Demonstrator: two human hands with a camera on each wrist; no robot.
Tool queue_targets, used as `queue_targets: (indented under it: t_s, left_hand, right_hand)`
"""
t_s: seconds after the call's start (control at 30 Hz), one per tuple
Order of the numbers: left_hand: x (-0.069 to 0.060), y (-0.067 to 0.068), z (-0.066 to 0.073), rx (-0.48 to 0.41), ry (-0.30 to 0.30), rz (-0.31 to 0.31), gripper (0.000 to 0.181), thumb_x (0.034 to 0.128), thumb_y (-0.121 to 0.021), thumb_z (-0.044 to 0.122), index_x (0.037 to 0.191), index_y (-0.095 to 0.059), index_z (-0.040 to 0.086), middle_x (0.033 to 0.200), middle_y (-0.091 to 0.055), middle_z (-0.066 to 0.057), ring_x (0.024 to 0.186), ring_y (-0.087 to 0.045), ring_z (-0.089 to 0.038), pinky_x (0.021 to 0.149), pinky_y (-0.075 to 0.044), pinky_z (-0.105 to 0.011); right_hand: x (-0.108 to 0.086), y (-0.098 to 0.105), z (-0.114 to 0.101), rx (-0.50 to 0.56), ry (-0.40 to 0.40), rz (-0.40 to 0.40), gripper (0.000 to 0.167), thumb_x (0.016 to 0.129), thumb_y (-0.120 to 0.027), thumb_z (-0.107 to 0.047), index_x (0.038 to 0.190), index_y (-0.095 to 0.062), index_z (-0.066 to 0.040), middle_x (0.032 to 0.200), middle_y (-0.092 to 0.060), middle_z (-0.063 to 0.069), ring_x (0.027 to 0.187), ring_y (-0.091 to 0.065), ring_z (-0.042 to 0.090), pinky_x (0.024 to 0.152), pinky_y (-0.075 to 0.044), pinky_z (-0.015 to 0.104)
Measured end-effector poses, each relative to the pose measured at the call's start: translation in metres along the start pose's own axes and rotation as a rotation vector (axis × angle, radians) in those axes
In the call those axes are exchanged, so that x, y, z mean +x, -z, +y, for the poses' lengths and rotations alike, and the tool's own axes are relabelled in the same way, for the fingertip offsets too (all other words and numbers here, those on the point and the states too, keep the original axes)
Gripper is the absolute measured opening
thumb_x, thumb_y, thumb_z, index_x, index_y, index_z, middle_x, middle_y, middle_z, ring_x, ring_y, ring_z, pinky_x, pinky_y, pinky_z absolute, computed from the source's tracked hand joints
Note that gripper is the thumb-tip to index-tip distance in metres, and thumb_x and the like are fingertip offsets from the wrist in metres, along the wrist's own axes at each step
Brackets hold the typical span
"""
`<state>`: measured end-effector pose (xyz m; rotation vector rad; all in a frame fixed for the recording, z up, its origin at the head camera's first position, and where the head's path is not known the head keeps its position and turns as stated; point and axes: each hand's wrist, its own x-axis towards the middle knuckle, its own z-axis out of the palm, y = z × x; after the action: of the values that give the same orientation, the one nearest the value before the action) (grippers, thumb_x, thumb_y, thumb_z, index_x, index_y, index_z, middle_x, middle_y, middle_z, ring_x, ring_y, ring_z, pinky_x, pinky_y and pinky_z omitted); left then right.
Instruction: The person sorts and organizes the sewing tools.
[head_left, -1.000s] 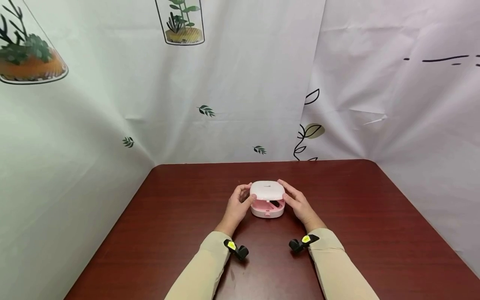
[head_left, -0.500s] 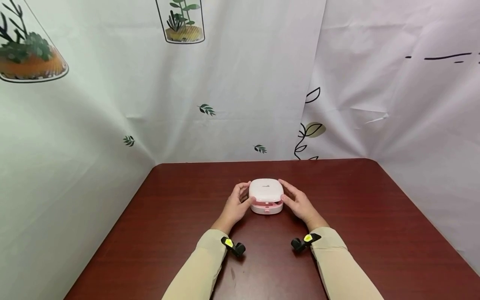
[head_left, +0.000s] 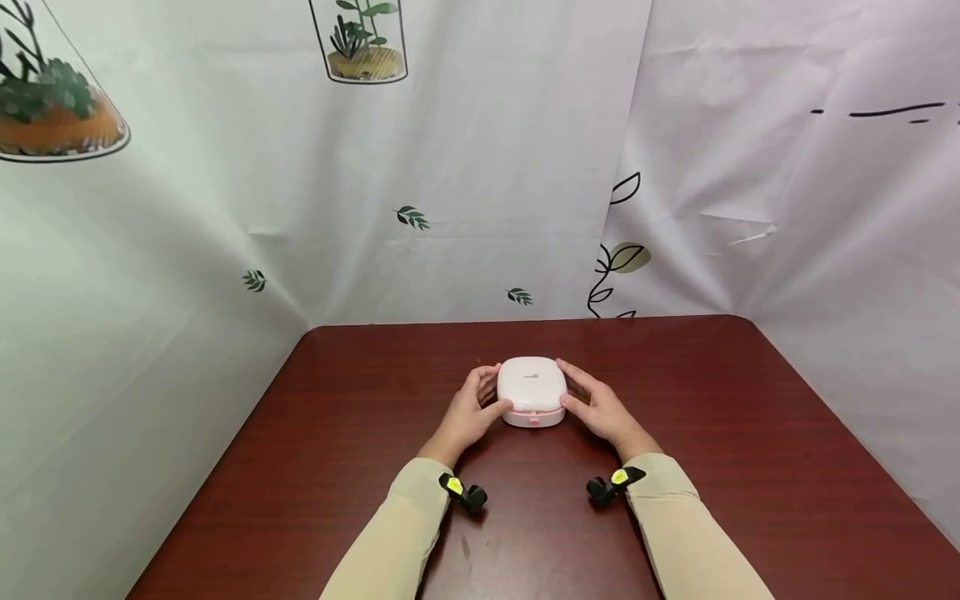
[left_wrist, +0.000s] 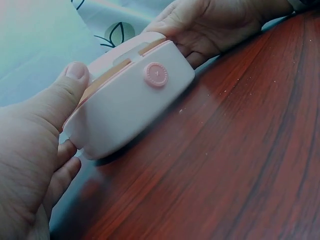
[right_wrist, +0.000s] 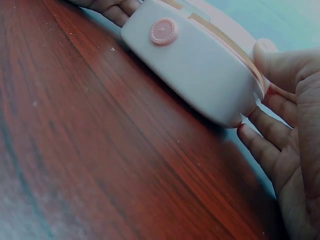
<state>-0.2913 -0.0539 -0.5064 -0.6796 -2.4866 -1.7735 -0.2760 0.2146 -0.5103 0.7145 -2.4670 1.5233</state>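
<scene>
A small white and pink box (head_left: 533, 418) with a hinged-looking white lid (head_left: 532, 382) sits on the table in the head view. The lid is almost down; a narrow gap along the front shows in both wrist views. My left hand (head_left: 467, 418) grips the box's left side, thumb at the lid's front corner and fingers around the side. On the opposite side my right hand (head_left: 604, 414) holds it the same way, its thumb (right_wrist: 280, 65) at the lid edge. A round pink button (left_wrist: 156, 75) marks the front wall. The inside is hidden.
The dark red wooden table (head_left: 337, 467) extends around the box on all sides. White fabric (head_left: 465, 150) printed with plants hangs behind and beside it. A black device with a yellow mark (head_left: 462, 493) is strapped at the left wrist, another (head_left: 615, 483) at the right.
The lid has swung down from partly raised to almost closed, covering the pink inside and a dark item seen there before. Both hands have stayed at the sides of the box.
</scene>
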Motion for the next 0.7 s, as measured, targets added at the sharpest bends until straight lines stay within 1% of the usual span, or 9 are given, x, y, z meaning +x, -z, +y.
queue_targets:
  t_s: [0.2,0.33,0.4,0.47,0.63,0.7]
  left_hand:
    - [0.0001,-0.0008,-0.0021,-0.010,-0.005,0.003,0.060,0.0927,-0.073,0.010,0.143,-0.043,0.004,0.155,-0.045,-0.012,0.141,-0.046,-0.026,0.110,-0.042,-0.039]
    - [0.0015,-0.0015,-0.0021,-0.016,-0.003,0.006,0.063,0.0910,-0.076,0.010,0.145,-0.044,0.005,0.153,-0.048,-0.013,0.139,-0.048,-0.027,0.108,-0.044,-0.040]
    - [0.0020,-0.0015,-0.0015,-0.012,-0.002,0.005,0.063,0.0904,-0.076,0.010,0.145,-0.044,0.005,0.152,-0.048,-0.013,0.139,-0.049,-0.027,0.108,-0.045,-0.039]
    - [0.0021,-0.0013,-0.0009,-0.001,0.001,0.007,0.063,0.0901,-0.077,0.010,0.144,-0.044,0.005,0.152,-0.048,-0.013,0.138,-0.049,-0.027,0.108,-0.044,-0.039]
    - [0.0018,-0.0009,-0.0013,0.003,0.004,0.016,0.061,0.0896,-0.078,0.010,0.141,-0.046,0.004,0.152,-0.048,-0.013,0.138,-0.049,-0.027,0.109,-0.043,-0.041]
    - [0.0016,-0.0011,-0.0026,0.012,-0.001,0.020,0.060,0.0892,-0.079,0.011,0.141,-0.047,0.005,0.151,-0.050,-0.012,0.138,-0.050,-0.026,0.109,-0.044,-0.042]
  right_hand:
    - [-0.0006,-0.0007,-0.0019,-0.026,0.006,-0.002,0.061,0.098,-0.063,0.000,0.152,-0.037,0.006,0.157,-0.036,0.025,0.139,-0.043,0.043,0.108,-0.038,0.056]
    - [0.0009,-0.0005,-0.0030,-0.040,0.005,-0.003,0.060,0.097,-0.061,0.005,0.150,-0.035,0.012,0.156,-0.034,0.031,0.136,-0.044,0.048,0.106,-0.039,0.059]
    - [0.0012,-0.0005,-0.0015,-0.024,0.000,-0.001,0.060,0.096,-0.060,0.007,0.150,-0.034,0.013,0.155,-0.033,0.032,0.135,-0.044,0.051,0.106,-0.038,0.061]
    - [0.0011,-0.0005,-0.0023,-0.019,-0.009,-0.006,0.060,0.097,-0.060,0.007,0.151,-0.034,0.012,0.156,-0.033,0.031,0.135,-0.044,0.050,0.106,-0.038,0.060]
    - [0.0000,0.0005,-0.0014,0.013,-0.038,-0.022,0.062,0.098,-0.062,0.001,0.154,-0.036,0.004,0.159,-0.033,0.024,0.138,-0.044,0.044,0.109,-0.039,0.054]
    - [-0.0003,0.0008,-0.0001,0.039,-0.048,-0.025,0.062,0.098,-0.062,0.000,0.154,-0.036,0.002,0.160,-0.033,0.022,0.139,-0.043,0.043,0.109,-0.038,0.055]
